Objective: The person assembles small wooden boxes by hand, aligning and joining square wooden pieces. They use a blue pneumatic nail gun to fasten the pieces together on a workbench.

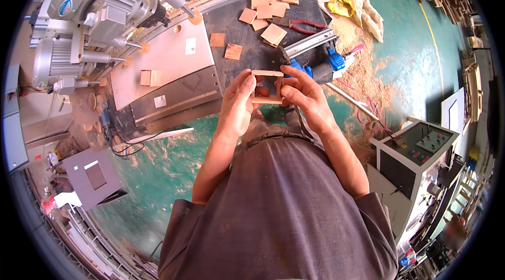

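A small square frame of thin wooden pieces [267, 100] is held up in front of my body, over the near edge of the dark worktable. Its middle is open. My left hand [235, 106] grips the left side, thumb at the upper part. On the opposite side, my right hand [307, 98] pinches the frame between thumb and fingers. Just beyond the right hand lies a blue and grey nail gun [332, 63]. Farther back rest pincers with red handles [302, 25] beside several loose wooden squares [273, 35].
To the left, a pale board [158, 64] carries a small wooden block [150, 78]. A machine with motors and rods [100, 32] stands beyond it. Sawdust [363, 80] covers the floor at right, where a control cabinet [415, 148] stands. A cable [126, 146] hangs at left.
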### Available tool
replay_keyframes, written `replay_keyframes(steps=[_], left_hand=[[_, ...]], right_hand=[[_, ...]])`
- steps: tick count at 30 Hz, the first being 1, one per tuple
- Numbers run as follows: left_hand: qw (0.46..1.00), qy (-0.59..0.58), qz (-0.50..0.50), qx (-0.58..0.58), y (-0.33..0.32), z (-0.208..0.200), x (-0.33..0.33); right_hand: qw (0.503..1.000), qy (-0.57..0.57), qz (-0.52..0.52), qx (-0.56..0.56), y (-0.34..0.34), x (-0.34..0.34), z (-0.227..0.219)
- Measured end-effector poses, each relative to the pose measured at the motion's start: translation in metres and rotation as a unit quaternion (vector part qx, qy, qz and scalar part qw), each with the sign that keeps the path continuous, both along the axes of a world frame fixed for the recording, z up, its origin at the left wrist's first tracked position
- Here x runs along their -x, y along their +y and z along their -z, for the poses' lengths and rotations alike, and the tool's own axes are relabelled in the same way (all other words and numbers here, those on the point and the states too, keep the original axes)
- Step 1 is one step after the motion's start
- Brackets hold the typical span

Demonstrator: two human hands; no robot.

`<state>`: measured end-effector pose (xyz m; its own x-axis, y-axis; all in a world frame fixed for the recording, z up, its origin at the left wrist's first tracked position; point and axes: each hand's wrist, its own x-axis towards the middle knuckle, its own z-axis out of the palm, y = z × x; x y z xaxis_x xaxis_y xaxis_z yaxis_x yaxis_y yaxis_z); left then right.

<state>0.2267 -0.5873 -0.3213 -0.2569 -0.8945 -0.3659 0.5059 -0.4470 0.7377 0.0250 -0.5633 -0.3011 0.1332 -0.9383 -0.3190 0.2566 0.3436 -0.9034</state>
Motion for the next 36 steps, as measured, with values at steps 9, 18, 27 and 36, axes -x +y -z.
replay_keyframes(steps=[9,18,27,36], left_hand=[[0.995,-0.045,0.054,0.070,0.000,-0.019,-0.001],[0.944,-0.225,-0.004,0.240,0.013,-0.042,0.023],[0.916,-0.278,-0.082,0.277,0.011,-0.029,0.018],[0.897,-0.280,-0.031,0.342,0.000,-0.024,-0.007]], right_hand=[[0.965,-0.252,0.055,-0.052,0.000,0.005,0.016],[0.951,-0.305,0.055,-0.015,-0.003,-0.001,0.015],[0.955,-0.295,0.024,-0.012,-0.002,-0.006,0.020],[0.989,-0.090,-0.016,0.112,-0.018,0.013,-0.006]])
